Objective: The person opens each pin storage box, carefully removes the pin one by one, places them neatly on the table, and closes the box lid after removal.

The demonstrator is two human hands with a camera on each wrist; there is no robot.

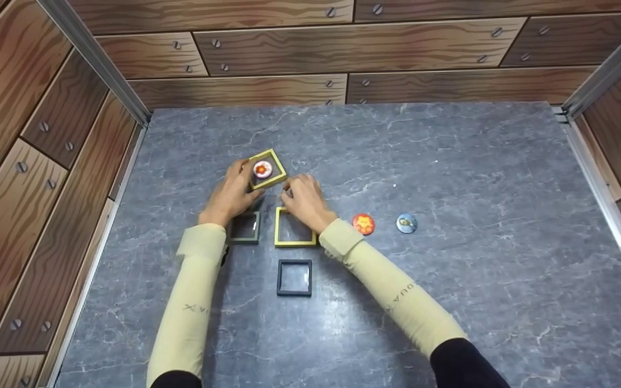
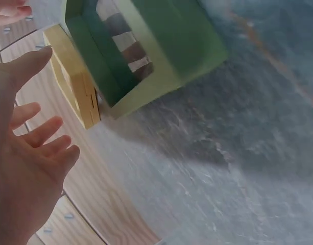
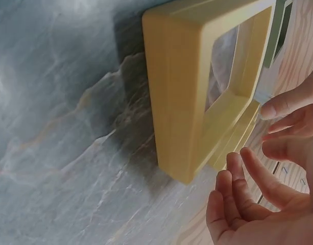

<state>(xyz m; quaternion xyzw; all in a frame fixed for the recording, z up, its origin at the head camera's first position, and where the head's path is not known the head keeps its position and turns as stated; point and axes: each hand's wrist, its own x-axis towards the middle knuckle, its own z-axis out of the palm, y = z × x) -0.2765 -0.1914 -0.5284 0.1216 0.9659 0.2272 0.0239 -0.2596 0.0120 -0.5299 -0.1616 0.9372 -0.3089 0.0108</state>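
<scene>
My left hand (image 1: 227, 196) is at the left corner of a small yellow display frame (image 1: 277, 180), its thumb and fingers about the corner. Through the clear middle of that frame shows a round white badge (image 1: 262, 169) with a red flower. Just right of it is my right hand (image 1: 306, 200), its fingers loosely bent with nothing between them. Below this hand lies a second yellow display frame (image 1: 295, 243), partly hidden by the hand. A dark green display frame (image 1: 245, 240) rests beside the left wrist. In the left wrist view the badge cannot be seen.
A black display frame (image 1: 294, 294) lies nearer to me. To the right of the right wrist are a red badge with a yellow figure (image 1: 364, 223) and a blue badge (image 1: 406, 223). Wood-patterned walls (image 1: 267, 51) enclose the grey marbled table (image 1: 477, 178).
</scene>
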